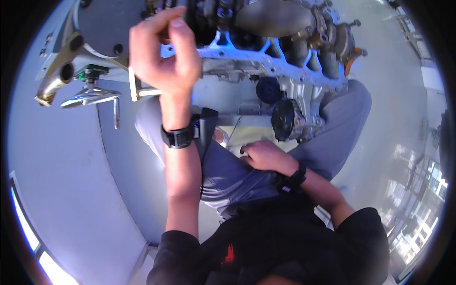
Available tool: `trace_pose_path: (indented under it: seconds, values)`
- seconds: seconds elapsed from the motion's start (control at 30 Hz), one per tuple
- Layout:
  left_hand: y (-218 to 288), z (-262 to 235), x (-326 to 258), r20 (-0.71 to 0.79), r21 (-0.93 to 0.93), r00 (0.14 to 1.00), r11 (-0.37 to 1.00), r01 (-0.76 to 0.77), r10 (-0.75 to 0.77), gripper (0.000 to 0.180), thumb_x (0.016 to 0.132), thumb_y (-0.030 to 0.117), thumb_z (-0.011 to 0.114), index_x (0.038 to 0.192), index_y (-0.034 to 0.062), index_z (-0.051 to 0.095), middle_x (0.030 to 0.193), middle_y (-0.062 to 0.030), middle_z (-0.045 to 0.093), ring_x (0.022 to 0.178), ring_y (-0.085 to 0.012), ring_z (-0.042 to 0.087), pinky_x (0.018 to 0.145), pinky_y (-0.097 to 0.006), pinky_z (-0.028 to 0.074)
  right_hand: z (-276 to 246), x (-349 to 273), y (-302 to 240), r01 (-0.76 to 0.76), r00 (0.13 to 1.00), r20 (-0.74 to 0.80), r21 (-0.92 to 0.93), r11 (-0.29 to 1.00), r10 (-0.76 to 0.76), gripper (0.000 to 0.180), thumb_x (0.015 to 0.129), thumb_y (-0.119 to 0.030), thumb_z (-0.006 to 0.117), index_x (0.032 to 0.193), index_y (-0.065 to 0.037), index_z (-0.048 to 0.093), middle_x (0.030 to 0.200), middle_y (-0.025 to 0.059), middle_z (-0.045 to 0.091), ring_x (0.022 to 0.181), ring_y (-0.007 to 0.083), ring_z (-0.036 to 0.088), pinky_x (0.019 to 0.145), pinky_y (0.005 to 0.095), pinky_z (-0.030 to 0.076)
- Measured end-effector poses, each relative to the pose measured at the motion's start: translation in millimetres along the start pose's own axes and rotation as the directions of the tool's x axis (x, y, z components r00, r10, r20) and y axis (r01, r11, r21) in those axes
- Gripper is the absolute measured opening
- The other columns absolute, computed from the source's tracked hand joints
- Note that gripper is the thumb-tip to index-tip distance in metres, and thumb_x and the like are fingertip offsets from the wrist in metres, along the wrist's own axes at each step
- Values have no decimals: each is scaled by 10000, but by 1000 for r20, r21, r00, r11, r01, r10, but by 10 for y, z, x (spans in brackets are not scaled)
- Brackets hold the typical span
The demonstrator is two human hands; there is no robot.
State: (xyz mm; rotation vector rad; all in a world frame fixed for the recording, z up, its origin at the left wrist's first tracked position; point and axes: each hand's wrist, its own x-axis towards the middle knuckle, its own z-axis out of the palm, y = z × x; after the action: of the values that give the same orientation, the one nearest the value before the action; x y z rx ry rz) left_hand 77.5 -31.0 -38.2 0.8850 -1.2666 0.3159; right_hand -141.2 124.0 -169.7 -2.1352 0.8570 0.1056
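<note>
My left hand (166, 52) is raised over the left end of an engine block (266, 59). Its thumb and index finger come close together, and the other fingers curl in. Whatever they may hold is hidden. Lower down, my right hand (267, 155) lies between my thighs with its fingers bent inward. A small dark spot shows at its fingertips, too small to name. The block has an open silver edge with several bays, and dark metal parts fill its upper side. Beneath it hang black round parts (284, 119) on a silver housing.
To the left stands a grey plate (102, 28) with metal tube arms (57, 83). A chrome handwheel (90, 97) with a crank handle sits below it. My knees (349, 111) flank the underside of the block. A pale wall panel (57, 156) runs along the left.
</note>
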Motion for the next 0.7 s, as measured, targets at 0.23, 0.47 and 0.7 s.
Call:
trace_pose_path:
  seconds: [0.23, 0.47, 0.7]
  values:
    - [307, -140, -43, 84, -116, 995, 992, -44, 54, 126, 776, -9, 539, 863, -73, 605, 695, -98, 611, 503, -98, 482, 481, -201, 381, -11, -69, 303, -53, 998, 32, -16, 998, 54, 196, 816, -169, 499, 755, -11, 596, 749, 154, 617, 738, 339, 596, 674, 431, 466]
    - [678, -1102, -548, -59, 117, 993, 987, 108, -101, 199, 832, 120, 504, 894, -65, 541, 585, -131, 485, 475, -148, 424, 457, -245, 339, 51, -242, 348, -88, 984, 155, -30, 996, 92, 207, 818, -167, 493, 746, -12, 609, 739, 151, 623, 727, 321, 603, 662, 418, 466]
    - [610, -2344, -1753, -408, 417, 612, 458, 785, -678, 160, 819, 64, 472, 917, -33, 552, 648, -100, 486, 542, -162, 434, 523, -279, 354, -99, -484, 309, -59, 990, 134, 56, 997, 51, 204, 797, -159, 507, 718, -1, 609, 694, 174, 613, 691, 334, 609, 631, 430, 473]
